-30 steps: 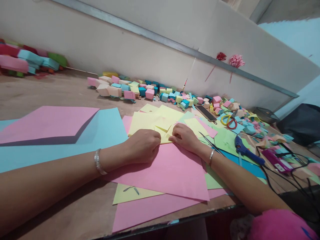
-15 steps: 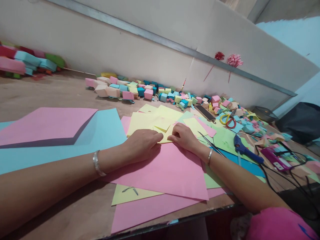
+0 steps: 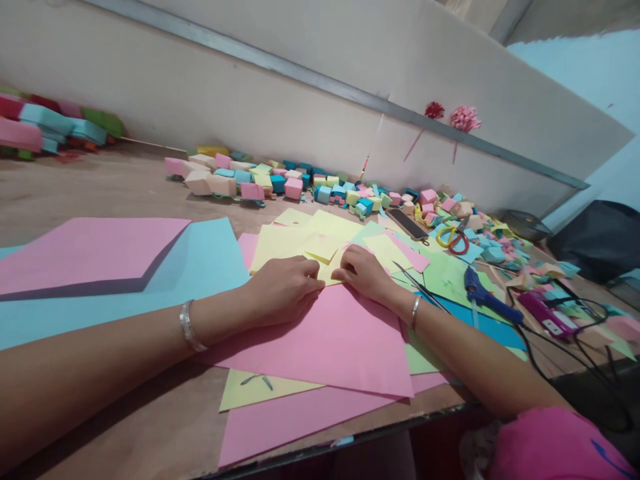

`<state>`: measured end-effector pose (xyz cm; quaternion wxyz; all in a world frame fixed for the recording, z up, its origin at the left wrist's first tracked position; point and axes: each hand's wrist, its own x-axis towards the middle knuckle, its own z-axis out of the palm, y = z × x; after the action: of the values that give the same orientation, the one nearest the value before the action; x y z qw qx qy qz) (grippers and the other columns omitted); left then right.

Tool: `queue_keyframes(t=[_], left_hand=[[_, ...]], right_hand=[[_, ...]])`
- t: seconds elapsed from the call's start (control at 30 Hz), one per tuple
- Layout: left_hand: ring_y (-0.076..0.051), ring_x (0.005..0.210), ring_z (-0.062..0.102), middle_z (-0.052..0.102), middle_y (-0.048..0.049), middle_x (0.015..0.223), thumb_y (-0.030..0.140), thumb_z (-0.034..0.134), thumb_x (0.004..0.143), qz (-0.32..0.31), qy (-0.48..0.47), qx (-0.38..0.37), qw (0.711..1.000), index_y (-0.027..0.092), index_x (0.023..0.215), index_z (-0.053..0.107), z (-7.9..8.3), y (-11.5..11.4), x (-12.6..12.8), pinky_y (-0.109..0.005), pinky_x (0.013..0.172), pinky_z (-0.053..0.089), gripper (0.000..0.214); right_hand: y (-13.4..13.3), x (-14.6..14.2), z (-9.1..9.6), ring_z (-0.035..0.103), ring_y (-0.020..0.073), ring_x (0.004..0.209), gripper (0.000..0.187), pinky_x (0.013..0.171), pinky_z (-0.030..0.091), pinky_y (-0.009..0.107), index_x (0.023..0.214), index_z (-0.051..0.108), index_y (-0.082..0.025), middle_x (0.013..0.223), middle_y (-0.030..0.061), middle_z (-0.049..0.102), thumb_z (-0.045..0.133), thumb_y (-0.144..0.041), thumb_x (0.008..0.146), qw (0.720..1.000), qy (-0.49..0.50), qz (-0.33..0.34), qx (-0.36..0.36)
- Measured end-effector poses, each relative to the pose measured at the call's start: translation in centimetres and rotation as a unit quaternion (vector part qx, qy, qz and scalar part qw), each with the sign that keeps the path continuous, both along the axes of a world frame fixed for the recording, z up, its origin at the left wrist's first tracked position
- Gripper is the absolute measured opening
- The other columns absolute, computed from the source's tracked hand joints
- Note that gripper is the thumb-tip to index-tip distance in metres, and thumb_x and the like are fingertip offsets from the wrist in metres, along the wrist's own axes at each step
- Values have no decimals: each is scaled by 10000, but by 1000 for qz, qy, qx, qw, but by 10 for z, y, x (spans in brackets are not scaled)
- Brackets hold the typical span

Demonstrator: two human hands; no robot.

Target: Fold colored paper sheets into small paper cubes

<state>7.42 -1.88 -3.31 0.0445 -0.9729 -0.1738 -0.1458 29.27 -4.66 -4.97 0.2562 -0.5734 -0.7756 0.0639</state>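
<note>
My left hand (image 3: 285, 288) and my right hand (image 3: 364, 272) rest side by side on a large pink paper sheet (image 3: 330, 340) near the table's front edge. Both hands have their fingers curled and pressed onto a small yellow paper piece (image 3: 326, 270) at the pink sheet's far edge. A silver bangle sits on each wrist. More yellow sheets (image 3: 300, 237) lie just beyond the hands.
Large pink (image 3: 85, 250) and blue (image 3: 210, 263) sheets lie at left. A row of small coloured paper boxes (image 3: 280, 183) lines the wall. At right are a phone (image 3: 410, 225), scissors (image 3: 453, 240), a blue glue gun (image 3: 487, 297), cables and paper scraps.
Both hands stay on the yellow piece; the left fingers have shifted slightly along it. The view has drifted a little.
</note>
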Motion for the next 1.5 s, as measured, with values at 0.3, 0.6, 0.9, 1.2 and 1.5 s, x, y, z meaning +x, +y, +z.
queue_keyframes(t=[0.3, 0.6, 0.9, 1.2, 1.5], left_hand=[[-161, 714, 546, 589, -44, 748, 218, 408, 953, -9, -1, -5, 1000, 173, 707, 660, 3, -2, 0, -298, 555, 299, 355], [-181, 705, 526, 581, -35, 806, 297, 473, 927, -8, 45, -11, 999, 193, 889, 621, 11, -9, 1, -309, 534, 268, 184], [-156, 642, 527, 566, -37, 699, 270, 453, 946, -14, 17, -26, 999, 167, 640, 579, 12, -13, -2, -308, 580, 325, 347], [-185, 733, 564, 615, -57, 742, 141, 470, 876, 11, -7, 15, 1000, 160, 712, 599, 3, -4, 2, -300, 603, 377, 209], [-218, 820, 564, 629, -101, 886, 116, 474, 879, 12, -17, 77, 997, 163, 701, 647, -1, 7, 2, -346, 692, 410, 252]], right_hand=[[-3, 0, 11, 464, 147, 718, 373, 612, 340, 266, 680, 487, -195, 767, 14, 533, 782, -422, 707, 998, -28, -39, -41], [1, 38, 21, 505, 139, 700, 276, 607, 347, 248, 664, 598, -172, 745, 15, 566, 780, -378, 678, 991, -58, -65, -99], [4, 43, 16, 501, 140, 707, 176, 622, 362, 246, 674, 613, -169, 735, 11, 555, 718, -299, 732, 996, -45, -24, -76], [10, 58, 11, 545, 133, 789, 414, 725, 438, 248, 1074, 676, -241, 894, 24, 575, 472, -8, 801, 995, -15, 95, -7], [-3, 39, 15, 556, 173, 823, 82, 747, 493, 330, 778, 730, -244, 870, 45, 567, 663, -211, 812, 977, 46, 199, 61]])
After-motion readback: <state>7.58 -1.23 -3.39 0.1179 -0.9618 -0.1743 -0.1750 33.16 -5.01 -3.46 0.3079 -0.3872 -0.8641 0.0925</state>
